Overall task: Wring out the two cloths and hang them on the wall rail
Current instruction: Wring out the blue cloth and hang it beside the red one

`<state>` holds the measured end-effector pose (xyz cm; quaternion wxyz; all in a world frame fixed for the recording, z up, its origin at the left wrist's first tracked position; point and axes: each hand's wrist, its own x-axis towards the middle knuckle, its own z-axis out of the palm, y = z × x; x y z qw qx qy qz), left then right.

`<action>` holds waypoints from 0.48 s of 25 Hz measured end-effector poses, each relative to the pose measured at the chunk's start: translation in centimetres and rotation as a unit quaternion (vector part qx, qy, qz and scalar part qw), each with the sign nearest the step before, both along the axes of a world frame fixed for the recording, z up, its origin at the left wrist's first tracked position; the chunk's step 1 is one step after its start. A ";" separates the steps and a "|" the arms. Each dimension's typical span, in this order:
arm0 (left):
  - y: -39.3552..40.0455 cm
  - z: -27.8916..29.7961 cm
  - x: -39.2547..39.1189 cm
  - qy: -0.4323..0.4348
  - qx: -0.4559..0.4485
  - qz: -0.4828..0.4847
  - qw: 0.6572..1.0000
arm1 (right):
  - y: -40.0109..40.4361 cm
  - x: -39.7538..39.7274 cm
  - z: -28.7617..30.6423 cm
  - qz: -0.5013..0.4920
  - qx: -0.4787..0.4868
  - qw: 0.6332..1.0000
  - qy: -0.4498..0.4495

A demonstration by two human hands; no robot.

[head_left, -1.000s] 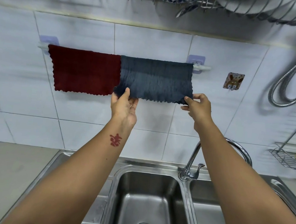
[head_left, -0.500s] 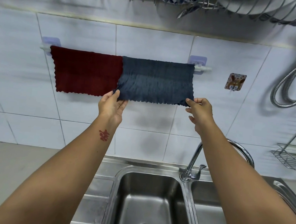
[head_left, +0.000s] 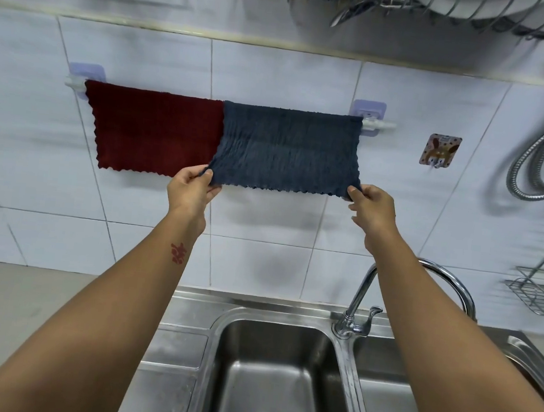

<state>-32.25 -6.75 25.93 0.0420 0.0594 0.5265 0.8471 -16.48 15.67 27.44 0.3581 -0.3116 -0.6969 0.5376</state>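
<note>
- cloths both draped over the wall rail (head_left: 378, 125) on the far tiled wall: red cloth (head_left: 151, 129) on the left, blue cloth (head_left: 288, 150) on the right, edges meeting.
- left hand (head_left: 191, 190) pinches the blue cloth's lower left corner.
- right hand (head_left: 370, 211) pinches its lower right corner; bottom hem stretched between them.
- steel sink (head_left: 276, 374) near, below; faucet (head_left: 356, 315) to its right.

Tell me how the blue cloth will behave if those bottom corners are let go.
Probably floppy: the blue cloth drapes over the rail and wrinkles between the left hand and right hand. Likely it would fall flat like the red cloth. Its textured weave suggests it won't slide off.
</note>
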 end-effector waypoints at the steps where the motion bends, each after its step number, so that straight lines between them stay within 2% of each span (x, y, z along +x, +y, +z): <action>1: -0.1 -0.1 -0.1 0.004 -0.010 0.004 1.000 | 0.1 0.0 -0.1 -0.002 0.001 1.000 -0.001; 12: -0.2 -1.0 -0.9 0.045 -0.120 0.031 0.991 | 0.3 -0.1 -0.5 -0.029 0.011 0.999 0.037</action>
